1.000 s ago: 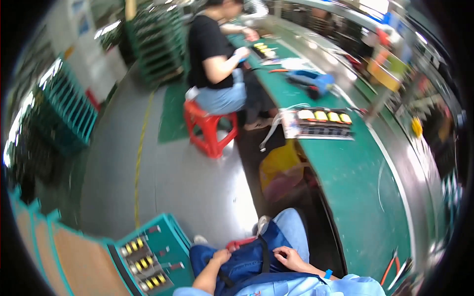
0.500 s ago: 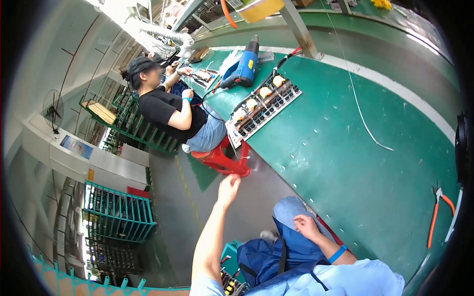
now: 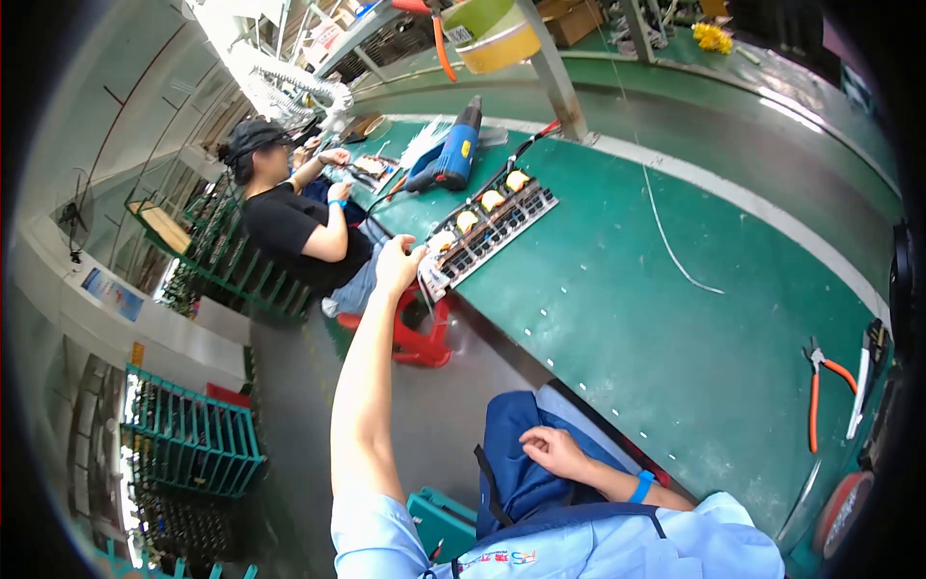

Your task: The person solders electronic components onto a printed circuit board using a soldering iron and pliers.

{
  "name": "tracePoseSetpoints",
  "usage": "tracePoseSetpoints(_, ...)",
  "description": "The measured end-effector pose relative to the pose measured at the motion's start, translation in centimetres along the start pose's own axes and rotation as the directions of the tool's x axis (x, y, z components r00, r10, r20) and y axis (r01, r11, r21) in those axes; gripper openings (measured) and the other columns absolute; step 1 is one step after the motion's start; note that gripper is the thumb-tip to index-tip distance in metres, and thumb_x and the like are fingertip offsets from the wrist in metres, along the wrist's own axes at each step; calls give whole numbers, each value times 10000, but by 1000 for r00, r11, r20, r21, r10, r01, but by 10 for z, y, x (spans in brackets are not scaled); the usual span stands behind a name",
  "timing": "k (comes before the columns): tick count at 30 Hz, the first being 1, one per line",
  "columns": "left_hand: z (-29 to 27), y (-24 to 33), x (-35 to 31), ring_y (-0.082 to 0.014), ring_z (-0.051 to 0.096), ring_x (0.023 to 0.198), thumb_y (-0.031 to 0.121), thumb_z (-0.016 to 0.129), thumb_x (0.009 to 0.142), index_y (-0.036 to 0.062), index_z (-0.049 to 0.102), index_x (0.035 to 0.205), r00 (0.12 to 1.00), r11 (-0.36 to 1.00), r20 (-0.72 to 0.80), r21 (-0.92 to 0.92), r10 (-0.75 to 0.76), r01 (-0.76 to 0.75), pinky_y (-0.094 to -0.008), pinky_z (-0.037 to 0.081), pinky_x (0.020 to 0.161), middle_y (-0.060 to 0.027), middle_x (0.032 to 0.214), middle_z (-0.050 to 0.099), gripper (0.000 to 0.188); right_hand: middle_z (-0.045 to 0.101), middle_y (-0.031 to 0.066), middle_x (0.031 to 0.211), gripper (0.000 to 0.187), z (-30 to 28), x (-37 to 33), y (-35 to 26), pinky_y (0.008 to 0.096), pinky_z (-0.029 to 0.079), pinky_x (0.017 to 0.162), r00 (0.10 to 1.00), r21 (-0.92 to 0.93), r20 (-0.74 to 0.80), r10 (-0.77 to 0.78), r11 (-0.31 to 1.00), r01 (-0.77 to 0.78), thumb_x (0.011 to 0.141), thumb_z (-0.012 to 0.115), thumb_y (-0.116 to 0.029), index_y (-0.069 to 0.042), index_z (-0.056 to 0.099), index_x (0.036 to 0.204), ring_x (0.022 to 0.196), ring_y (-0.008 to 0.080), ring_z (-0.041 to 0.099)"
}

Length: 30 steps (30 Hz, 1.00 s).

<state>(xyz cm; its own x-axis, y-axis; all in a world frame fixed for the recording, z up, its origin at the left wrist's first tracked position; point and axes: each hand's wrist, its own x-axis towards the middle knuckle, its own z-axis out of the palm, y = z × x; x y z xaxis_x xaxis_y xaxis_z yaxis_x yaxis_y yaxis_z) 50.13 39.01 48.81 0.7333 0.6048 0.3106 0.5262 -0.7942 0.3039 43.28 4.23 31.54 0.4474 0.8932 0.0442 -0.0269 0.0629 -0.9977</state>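
My left hand (image 3: pixel 395 267) reaches out to the near left end of a long circuit board strip (image 3: pixel 492 232) on the green bench. The strip carries dark parts and a row of yellow-topped round components. My left fingers look bent and slightly apart at the strip's corner; I cannot tell whether they touch it. Over my lap, on the dark blue apron (image 3: pixel 506 425), my right hand (image 3: pixel 555 451) rests loosely open with curled fingers and nothing in it. A blue heat gun (image 3: pixel 455 154) lies beyond the strip.
Orange-handled cutting pliers (image 3: pixel 816 381) lie at the bench's right. A roll of yellow tape (image 3: pixel 497 48) hangs above the far edge, and a thin white wire (image 3: pixel 656 212) trails over the bench. At left, a co-worker (image 3: pixel 304 217) sits on a red stool (image 3: pixel 420 338), near green racks (image 3: pixel 188 429).
My left hand has moved forward from beside the red stool to the end of the circuit board strip. My right hand stays by my lap. The view has shifted to the right.
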Motion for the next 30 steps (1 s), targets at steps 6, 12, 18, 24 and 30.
tracePoseSetpoints(6, 49, 21, 59, -295, 475, 1057, 441, 669, 626, 22, 435, 1171, 980, 988, 126, 1, 154, -155, -353, 378, 885, -188, 1116, 505, 727, 587, 100, 711, 121, -49, -57, -93, 275, 465, 596, 911, -347, -231, -341, 904, 250, 696, 591, 17, 1, 595, 816, 645, 206, 585)
tracePoseSetpoints(12, 65, 14, 103, -283, 484, 1057, 471, 736, 489, -40, 418, 1174, 816, 965, 524, -208, 246, -158, -330, 375, 901, -217, 1150, 481, 912, 497, 141, 943, 395, -81, -129, -105, 458, 354, 784, 740, -908, -418, -527, 254, -333, 556, 660, -114, -31, 508, 911, 891, 330, 469)
tracePoseSetpoints(18, 58, 61, 95, -297, 523, 987, 534, 715, 473, -48, 456, 1076, 825, 848, 550, 370, 130, -380, -359, 410, 846, -194, 1025, 551, 878, 461, 171, 1017, 590, -84, -123, -97, 501, 326, 833, 774, -893, -440, -456, 126, -433, 497, 738, -270, -19, 497, 973, 967, 360, 434)
tracePoseSetpoints(24, 64, 49, 91, -297, 553, 917, 466, 707, 490, -63, 423, 1062, 865, 954, 462, 111, 197, -277, -324, 438, 792, -218, 980, 556, 829, 480, 184, 1004, 597, -81, -117, -100, 477, 341, 820, 772, -886, -454, -446, 131, -446, 429, 774, -260, -19, 540, 922, 958, 351, 448)
tracePoseSetpoints(30, 47, 80, 52, -301, 573, 873, 491, 655, 506, -63, 384, 1115, 871, 946, 433, 112, 230, -305, -333, 452, 770, -212, 946, 573, 867, 481, 179, 1009, 545, -82, -125, -100, 461, 348, 820, 782, -899, -438, -444, 189, -396, 436, 764, -195, -25, 552, 909, 960, 344, 451)
